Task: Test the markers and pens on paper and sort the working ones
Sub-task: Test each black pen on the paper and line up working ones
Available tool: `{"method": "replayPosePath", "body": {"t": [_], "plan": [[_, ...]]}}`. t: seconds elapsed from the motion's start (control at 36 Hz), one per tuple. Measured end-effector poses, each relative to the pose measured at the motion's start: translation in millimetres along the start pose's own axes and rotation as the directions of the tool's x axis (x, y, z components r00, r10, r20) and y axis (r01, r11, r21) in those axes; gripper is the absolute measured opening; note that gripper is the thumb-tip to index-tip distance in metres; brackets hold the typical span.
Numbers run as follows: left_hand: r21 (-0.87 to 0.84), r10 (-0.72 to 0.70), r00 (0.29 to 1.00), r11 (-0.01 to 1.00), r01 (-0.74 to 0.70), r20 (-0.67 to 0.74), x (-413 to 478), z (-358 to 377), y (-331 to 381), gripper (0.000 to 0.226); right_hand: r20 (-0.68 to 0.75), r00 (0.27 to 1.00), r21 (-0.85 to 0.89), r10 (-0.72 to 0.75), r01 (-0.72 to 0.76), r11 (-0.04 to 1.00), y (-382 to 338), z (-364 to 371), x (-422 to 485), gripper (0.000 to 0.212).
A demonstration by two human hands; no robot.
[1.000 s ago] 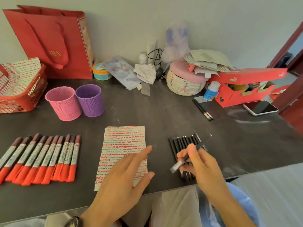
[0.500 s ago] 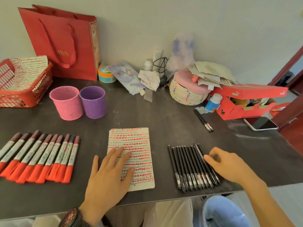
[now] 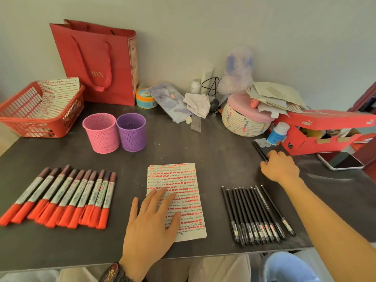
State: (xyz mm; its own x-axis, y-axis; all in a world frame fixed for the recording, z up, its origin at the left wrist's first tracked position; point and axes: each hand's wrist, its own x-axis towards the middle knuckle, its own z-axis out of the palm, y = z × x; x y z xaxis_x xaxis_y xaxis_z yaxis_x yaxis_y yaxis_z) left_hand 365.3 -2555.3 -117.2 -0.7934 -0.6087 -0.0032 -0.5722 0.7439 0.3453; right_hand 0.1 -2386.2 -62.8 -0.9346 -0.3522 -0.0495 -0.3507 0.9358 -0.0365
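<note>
A test paper [image 3: 179, 180] covered with red marks lies at the table's middle. My left hand [image 3: 151, 222] rests flat on its lower left part, fingers spread and holding nothing. To the left is a row of several markers [image 3: 61, 195] with orange caps. To the right is a row of several black pens [image 3: 254, 212]. Further back on the right, two separate black pens [image 3: 258, 147] lie on the table. My right hand [image 3: 280, 165] is stretched out to them, fingers curled over their near ends, which the hand hides.
A pink cup [image 3: 101, 132] and a purple cup [image 3: 131, 132] stand behind the paper. At the back are a red basket [image 3: 16, 119], a red bag [image 3: 101, 62], a woven basket [image 3: 244, 123], a red shoe box [image 3: 325, 129] and a phone [image 3: 341, 160].
My right hand put a pen down with the row of black pens, then reached away to the two pens near the shoe box. My left hand settled flat on the paper.
</note>
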Motion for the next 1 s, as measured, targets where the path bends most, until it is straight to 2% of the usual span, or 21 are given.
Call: {"method": "replayPosePath", "body": {"t": [0.25, 0.31, 0.36, 0.44, 0.53, 0.58, 0.67, 0.75, 0.83, 0.92, 1.0], "plan": [[-0.022, 0.019, 0.999, 1.000, -0.020, -0.039, -3, -2, 0, 0.061, 0.009, 0.999, 0.050, 0.035, -0.036, 0.998, -2, 9, 7, 0.037], [-0.054, 0.018, 0.998, 0.998, -0.021, -0.062, -3, -3, 0, 0.057, 0.045, 0.998, 0.170, 0.054, -0.061, 0.984, -4, 10, 7, 0.035], [-0.123, 0.019, 0.995, 0.992, -0.031, -0.098, -3, -4, -1, 0.051, 0.071, 0.996, 0.401, 0.057, -0.080, 0.913, -7, 9, 3, 0.030], [-0.291, -0.002, 0.984, 0.956, -0.051, -0.177, -3, -7, -4, 0.040, 0.068, 0.997, 0.734, 0.043, -0.079, 0.675, -20, 5, -19, 0.027], [-0.479, -0.066, 0.964, 0.875, -0.068, -0.258, -6, -12, -6, 0.034, 0.120, 0.993, 0.952, 0.005, -0.117, 0.283, -40, -4, -57, 0.023], [-0.586, -0.143, 0.944, 0.808, -0.061, -0.296, -10, -16, -8, 0.032, 0.157, 0.985, 0.987, -0.066, -0.155, 0.030, -53, -10, -91, 0.021], [-0.610, -0.184, 0.916, 0.788, -0.078, -0.356, -21, -24, -11, 0.028, 0.185, 0.964, 0.961, -0.190, -0.218, -0.170, -71, -14, -148, 0.023], [-0.562, -0.125, 0.899, 0.813, -0.150, -0.421, -42, -32, -9, 0.017, 0.165, 0.937, 0.949, -0.309, -0.235, -0.208, -85, -9, -201, 0.028], [-0.574, -0.048, 0.927, 0.796, -0.190, -0.373, -70, -36, -3, 0.019, 0.132, 0.880, 0.957, -0.456, -0.233, -0.173, -95, 3, -247, 0.009], [-0.599, 0.062, 0.973, 0.779, -0.186, -0.221, -91, -35, 2, 0.031, 0.148, 0.845, 0.976, -0.514, -0.209, -0.063, -103, 23, -278, 0.038], [-0.682, 0.149, 0.988, 0.718, -0.134, -0.037, -100, -29, 5, 0.036, 0.175, 0.815, 0.976, -0.553, -0.218, -0.012, -106, 39, -297, 0.053]]}}
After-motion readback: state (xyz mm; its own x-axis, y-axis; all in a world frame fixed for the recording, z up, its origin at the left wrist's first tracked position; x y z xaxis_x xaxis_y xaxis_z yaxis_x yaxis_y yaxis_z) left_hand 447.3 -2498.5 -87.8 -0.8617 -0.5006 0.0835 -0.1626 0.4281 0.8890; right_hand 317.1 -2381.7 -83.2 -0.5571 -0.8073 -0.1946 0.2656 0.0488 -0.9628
